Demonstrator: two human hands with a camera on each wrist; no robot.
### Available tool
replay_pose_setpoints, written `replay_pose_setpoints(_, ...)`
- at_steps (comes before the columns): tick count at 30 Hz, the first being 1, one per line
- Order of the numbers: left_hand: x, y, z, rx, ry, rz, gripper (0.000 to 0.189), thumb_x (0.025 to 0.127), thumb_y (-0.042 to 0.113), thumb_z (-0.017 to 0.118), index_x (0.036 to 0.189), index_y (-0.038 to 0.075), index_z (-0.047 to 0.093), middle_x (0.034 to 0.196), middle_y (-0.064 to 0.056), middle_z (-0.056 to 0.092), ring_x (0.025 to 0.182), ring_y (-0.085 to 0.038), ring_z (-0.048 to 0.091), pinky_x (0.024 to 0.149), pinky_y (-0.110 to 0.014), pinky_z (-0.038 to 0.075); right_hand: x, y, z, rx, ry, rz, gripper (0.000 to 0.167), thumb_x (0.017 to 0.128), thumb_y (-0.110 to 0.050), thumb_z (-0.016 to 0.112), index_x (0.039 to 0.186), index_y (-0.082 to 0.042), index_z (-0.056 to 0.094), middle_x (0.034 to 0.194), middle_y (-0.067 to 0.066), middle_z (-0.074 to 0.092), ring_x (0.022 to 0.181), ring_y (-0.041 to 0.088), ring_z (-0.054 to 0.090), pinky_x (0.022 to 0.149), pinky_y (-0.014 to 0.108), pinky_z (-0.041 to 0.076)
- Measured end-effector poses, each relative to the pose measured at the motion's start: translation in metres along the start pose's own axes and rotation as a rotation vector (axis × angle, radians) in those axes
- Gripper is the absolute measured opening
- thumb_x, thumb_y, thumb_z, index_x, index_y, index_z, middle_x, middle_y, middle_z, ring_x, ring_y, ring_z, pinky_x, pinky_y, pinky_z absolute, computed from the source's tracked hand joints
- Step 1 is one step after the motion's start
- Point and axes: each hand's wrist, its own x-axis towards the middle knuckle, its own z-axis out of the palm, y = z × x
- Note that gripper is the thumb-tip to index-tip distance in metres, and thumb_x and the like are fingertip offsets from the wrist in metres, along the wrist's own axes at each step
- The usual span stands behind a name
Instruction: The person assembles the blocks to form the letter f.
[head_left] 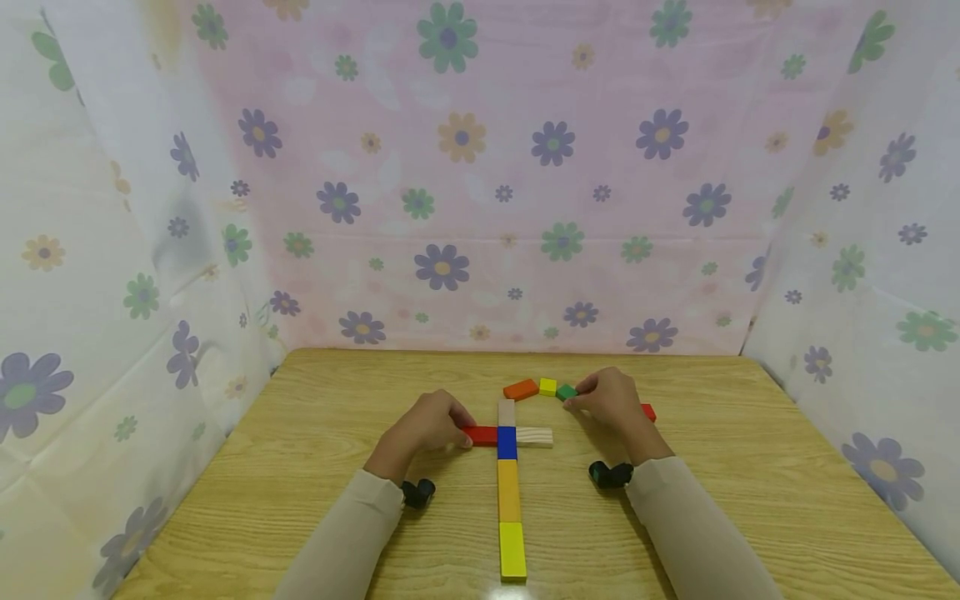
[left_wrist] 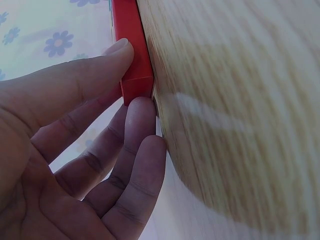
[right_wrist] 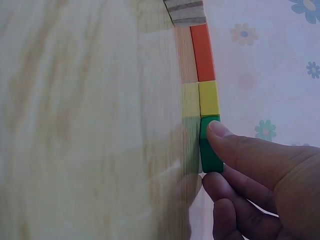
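Observation:
My left hand pinches the outer end of a red block, its thumb along one long side in the left wrist view. That block meets a blue block, and a plain wood block extends from the other side. On the right, thumb and fingers of my right hand grip a green block, partly covering it. The green block lies at the end of a curved row, beside a small yellow block and an orange block.
Below the blue block run an orange-yellow block and a long yellow block; above it stands a pale wood block. Another red block shows partly behind my right wrist. Flowered cloth encloses the wooden table.

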Motion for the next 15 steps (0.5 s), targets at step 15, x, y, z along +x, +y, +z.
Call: replay_pose_setpoints(15, -0.0014, 0.0013, -0.0001, 0.006, 0.003, 0.003, 0.019, 0.083, 0.013, 0.087, 0.101, 0.018, 0.082, 0.1, 0.004, 0.074, 0.098, -0.02, 0.063, 0.093, -0.046, 0.056, 0.0005, 0.0009, -0.0003, -0.002, -0.001, -0.006, 0.033, 0.083, -0.028, 0.089, 0.105, -0.005, 0.08, 0.105, 0.012, 0.075, 0.094, 0.028, 0.067, 0.08, 0.041, 0.059)
